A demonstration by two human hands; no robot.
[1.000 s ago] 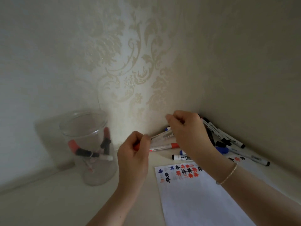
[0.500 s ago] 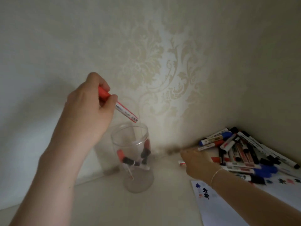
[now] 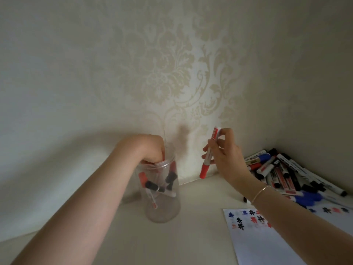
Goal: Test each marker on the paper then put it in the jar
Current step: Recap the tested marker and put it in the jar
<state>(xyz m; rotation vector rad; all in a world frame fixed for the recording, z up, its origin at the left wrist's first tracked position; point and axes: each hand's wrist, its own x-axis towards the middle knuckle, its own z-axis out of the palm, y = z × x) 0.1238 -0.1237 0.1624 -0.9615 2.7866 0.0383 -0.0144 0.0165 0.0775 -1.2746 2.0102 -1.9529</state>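
Half a second before, the left hand had held a red marker above the jar; now its fingers were down inside the rim, their grip hidden, so that marker was probably delivered. The right hand, up from the table, pinched the next red marker, cap down, beside the jar and clear of the paper.

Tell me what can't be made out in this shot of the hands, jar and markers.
- Left hand: fingers dip inside the jar; the rim hides its grip.
- Paper: the right forearm covers some test marks, and the frame's edge cuts off the sheet.
- Marker pile: labels too small and dim to read.
- Red marker in the right hand: print blurred.
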